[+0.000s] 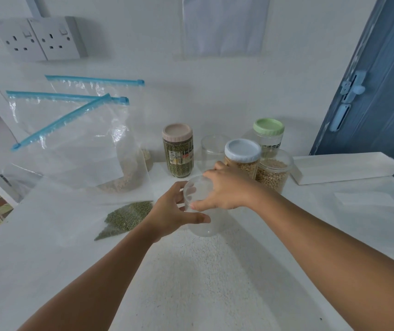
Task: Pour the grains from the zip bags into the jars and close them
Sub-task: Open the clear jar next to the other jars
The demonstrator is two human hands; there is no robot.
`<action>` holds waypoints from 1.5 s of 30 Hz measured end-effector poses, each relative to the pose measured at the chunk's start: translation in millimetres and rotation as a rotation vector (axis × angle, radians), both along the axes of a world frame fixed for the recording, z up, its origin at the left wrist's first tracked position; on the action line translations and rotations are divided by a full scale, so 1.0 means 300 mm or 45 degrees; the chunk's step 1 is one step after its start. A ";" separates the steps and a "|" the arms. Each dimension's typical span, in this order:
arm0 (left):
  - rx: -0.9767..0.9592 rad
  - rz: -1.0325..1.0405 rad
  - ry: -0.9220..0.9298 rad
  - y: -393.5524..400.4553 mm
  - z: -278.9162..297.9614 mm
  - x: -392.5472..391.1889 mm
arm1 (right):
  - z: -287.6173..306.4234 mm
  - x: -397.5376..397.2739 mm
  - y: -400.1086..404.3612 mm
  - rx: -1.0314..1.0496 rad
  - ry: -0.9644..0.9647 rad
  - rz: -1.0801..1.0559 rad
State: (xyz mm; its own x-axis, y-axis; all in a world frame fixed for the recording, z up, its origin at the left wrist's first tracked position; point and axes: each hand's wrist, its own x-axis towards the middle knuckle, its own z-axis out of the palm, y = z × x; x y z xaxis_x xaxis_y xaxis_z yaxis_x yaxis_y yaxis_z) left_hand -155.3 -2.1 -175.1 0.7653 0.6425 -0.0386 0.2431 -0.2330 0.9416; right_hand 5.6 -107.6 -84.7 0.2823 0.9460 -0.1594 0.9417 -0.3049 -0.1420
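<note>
Jars at frame centre tell the progress: the pink-lidded jar (pixel 178 150) of green grains and blue-lidded jar (pixel 242 156) are filled and closed, while a lentil jar (pixel 273 174) stands lidless. Both hands grasp an empty clear jar (pixel 205 209) on the surface (pixel 191 271): left hand (pixel 174 211) round its side, right hand (pixel 227 189) over its mouth. Green grains remain in a zip bag (pixel 126 217), left of centre.

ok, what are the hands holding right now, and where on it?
Both hold the empty clear plastic jar standing on the white counter. The left hand wraps its side wall; the right hand grips over its open rim from above.
</note>
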 end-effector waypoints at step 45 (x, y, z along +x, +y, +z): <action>-0.006 -0.047 0.058 0.012 0.020 0.004 | 0.021 -0.008 -0.006 -0.038 0.006 0.057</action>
State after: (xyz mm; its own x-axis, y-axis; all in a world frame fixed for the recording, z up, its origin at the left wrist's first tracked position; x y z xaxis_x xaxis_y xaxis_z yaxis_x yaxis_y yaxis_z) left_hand -154.1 1.5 -169.0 0.7860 0.6134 -0.0768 0.2771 -0.2385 0.9308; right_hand 3.3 -109.5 -78.6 0.2393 0.9524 -0.1891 0.9538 -0.2670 -0.1378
